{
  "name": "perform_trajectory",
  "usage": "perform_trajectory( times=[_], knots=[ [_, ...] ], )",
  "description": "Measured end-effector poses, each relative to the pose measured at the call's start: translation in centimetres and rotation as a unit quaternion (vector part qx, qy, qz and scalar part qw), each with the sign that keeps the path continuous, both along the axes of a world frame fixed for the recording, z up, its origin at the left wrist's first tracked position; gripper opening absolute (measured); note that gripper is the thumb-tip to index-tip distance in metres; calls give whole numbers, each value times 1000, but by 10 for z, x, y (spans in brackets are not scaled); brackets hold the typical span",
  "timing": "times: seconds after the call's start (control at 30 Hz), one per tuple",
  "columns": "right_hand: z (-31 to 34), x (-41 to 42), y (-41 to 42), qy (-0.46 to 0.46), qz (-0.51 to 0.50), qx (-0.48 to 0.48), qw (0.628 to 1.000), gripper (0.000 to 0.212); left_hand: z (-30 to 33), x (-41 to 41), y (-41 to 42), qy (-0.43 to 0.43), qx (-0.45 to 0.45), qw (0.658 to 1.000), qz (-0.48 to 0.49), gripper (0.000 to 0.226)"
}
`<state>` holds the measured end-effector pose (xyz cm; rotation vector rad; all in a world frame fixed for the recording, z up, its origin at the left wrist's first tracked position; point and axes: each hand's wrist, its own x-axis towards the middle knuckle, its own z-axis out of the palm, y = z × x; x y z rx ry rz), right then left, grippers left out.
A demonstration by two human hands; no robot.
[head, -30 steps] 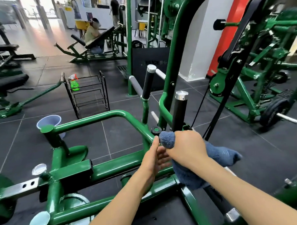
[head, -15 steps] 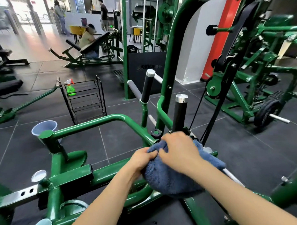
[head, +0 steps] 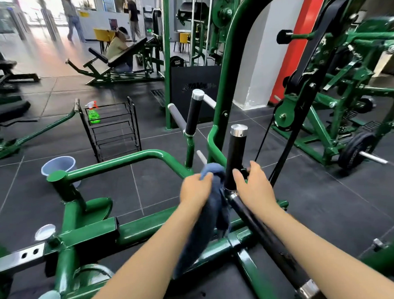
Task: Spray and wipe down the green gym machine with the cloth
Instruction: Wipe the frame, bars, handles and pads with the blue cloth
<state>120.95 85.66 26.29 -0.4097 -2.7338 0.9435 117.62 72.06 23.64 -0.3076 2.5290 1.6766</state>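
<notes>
The green gym machine [head: 128,160] fills the foreground, with a black upright handle [head: 236,156] capped in chrome at its middle. A blue cloth [head: 209,219] hangs bunched just left of that handle's base. My left hand [head: 195,192] grips the cloth near its top. My right hand [head: 253,186] is at the right of the handle's base, fingers spread and loosely bent beside it, with no cloth in it. A green spray bottle [head: 93,113] stands on a black wire rack [head: 114,130] further off to the left.
A pale blue bucket [head: 59,165] sits on the dark tiled floor behind the machine's left tube. More green machines and a weight plate [head: 355,150] crowd the right side. People are at the far back near a bench [head: 117,55].
The cloth was held by both hands in a bundle; now only my left hand holds it, hanging long. My right hand has let go and moved right of the black handle.
</notes>
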Motion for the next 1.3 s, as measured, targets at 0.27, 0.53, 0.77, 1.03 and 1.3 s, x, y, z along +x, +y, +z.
perform_trajectory(
  times=[0.27,0.53,0.77,1.03,1.3],
  knots=[
    [-9,-22,8,51,99,-45,993,42,-14,-2,18,-52,-31,975,-214,28],
    [-9,-26,13,42,128,-53,990,34,-16,-7,21,-3,-52,978,-203,16],
    [-5,-23,8,28,120,-50,991,38,-36,48,34,23,15,993,-116,30],
    [2,-3,21,-57,148,57,986,62,-22,85,41,36,-13,987,-153,41],
    [-9,39,41,-88,71,-1,994,47,-14,108,54,66,-113,974,-182,46]
  ],
)
